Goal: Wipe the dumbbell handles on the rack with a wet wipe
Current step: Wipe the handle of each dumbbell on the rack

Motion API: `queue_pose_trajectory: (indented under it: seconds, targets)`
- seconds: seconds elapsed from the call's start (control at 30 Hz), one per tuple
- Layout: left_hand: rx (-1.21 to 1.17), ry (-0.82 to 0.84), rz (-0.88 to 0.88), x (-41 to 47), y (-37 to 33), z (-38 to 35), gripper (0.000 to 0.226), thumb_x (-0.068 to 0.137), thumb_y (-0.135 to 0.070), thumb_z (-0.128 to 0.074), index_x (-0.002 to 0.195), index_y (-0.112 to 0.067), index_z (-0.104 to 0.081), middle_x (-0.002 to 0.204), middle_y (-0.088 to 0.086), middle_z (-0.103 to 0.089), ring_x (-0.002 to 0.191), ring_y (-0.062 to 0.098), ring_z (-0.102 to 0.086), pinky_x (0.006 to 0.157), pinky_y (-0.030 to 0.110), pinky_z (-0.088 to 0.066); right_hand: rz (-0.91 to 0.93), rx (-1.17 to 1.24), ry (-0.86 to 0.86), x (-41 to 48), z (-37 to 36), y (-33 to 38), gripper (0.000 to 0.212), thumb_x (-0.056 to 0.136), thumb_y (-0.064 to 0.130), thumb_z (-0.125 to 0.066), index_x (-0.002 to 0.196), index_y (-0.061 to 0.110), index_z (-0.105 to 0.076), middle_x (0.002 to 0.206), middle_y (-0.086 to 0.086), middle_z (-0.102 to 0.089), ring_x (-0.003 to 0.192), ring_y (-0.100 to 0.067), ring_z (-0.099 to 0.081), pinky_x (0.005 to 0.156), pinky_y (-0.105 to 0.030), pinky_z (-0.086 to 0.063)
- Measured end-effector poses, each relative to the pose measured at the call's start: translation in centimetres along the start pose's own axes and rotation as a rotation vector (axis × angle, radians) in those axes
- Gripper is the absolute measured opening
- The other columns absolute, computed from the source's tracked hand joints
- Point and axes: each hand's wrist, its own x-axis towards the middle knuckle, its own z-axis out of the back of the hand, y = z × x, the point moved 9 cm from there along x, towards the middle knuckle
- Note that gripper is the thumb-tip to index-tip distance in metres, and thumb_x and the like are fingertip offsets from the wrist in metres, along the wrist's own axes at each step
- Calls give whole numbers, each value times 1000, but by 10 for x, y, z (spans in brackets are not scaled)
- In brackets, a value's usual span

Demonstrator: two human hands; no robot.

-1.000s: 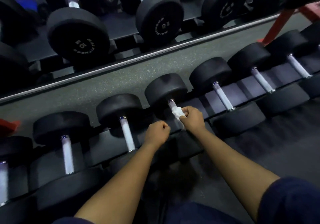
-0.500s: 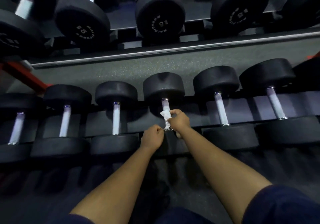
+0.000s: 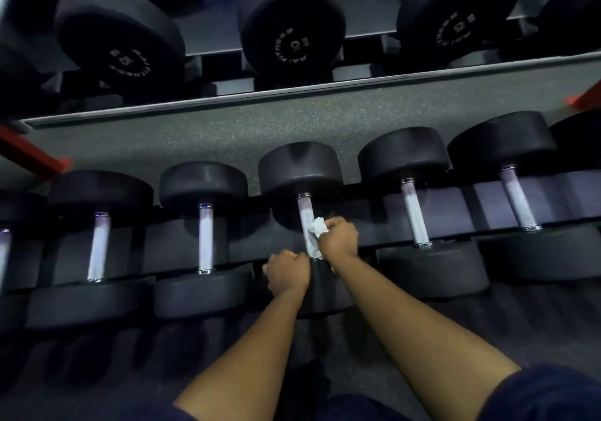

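The job was midway along the lower tier of the rack [image 3: 487, 206], at the middle dumbbell [image 3: 300, 170] of the row in view, which lay in its saddle with its handle [image 3: 305, 212] running away from the person. The right hand [image 3: 338, 240] was at the right side of that handle, fingers clamped on a bunched white wet wipe [image 3: 318, 225] pressed against the metal about halfway along. The left hand [image 3: 287, 272] sat at the handle's near end, fingers curled into a fist with nothing visible in it. This looked like the wiping stroke itself. The next move probably called for drawing the wipe along the rest of the bar and around it, then shifting to a neighbouring handle. Around it, the upper tier of bigger dumbbells [image 3: 292, 20] overhung the far side, beyond a strip of speckled floor [image 3: 227, 131], and a red brace [image 3: 29, 154] showed at the left. The handle to the right [image 3: 414, 212] and the one to the left [image 3: 206, 238] lay just beside, each boxed in by its heads. The likely hindrances were the heads at either end of the bar and the left fist sitting close to the wipe's path.
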Motion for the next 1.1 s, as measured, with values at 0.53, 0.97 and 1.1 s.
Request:
queue_pose_trajectory:
  seconds: [0.53, 0.97, 1.1]
  targets:
    - [-165, -107, 9, -7, 2, 8, 29, 85, -26, -50, 58, -18, -48, 76, 8, -60, 85, 35, -55, 77, 40, -45, 42, -595, 390, 36, -32, 9, 32, 87, 9, -59, 118, 11, -64, 123, -10, -64, 114, -24, -60, 87, -27, -48]
    - [-177, -96, 9, -5, 3, 6, 24, 85, -26, -49, 70, -12, -63, 83, 6, -66, 91, 31, -55, 81, 40, -47, 403, -216, 147, 34, -11, 42, 24, 82, 33, -71, 84, 12, -60, 71, -1, -62, 65, -15, -56, 57, -21, -37]
    - [-172, -101, 5, -5, 2, 8, 25, 86, -23, -50, 62, -15, -52, 85, 9, -66, 90, 33, -55, 78, 39, -44, 556, -596, 471, 8, -34, 34, 18, 79, 25, -73, 77, 12, -61, 77, -2, -66, 74, -16, -62, 62, -23, -45]
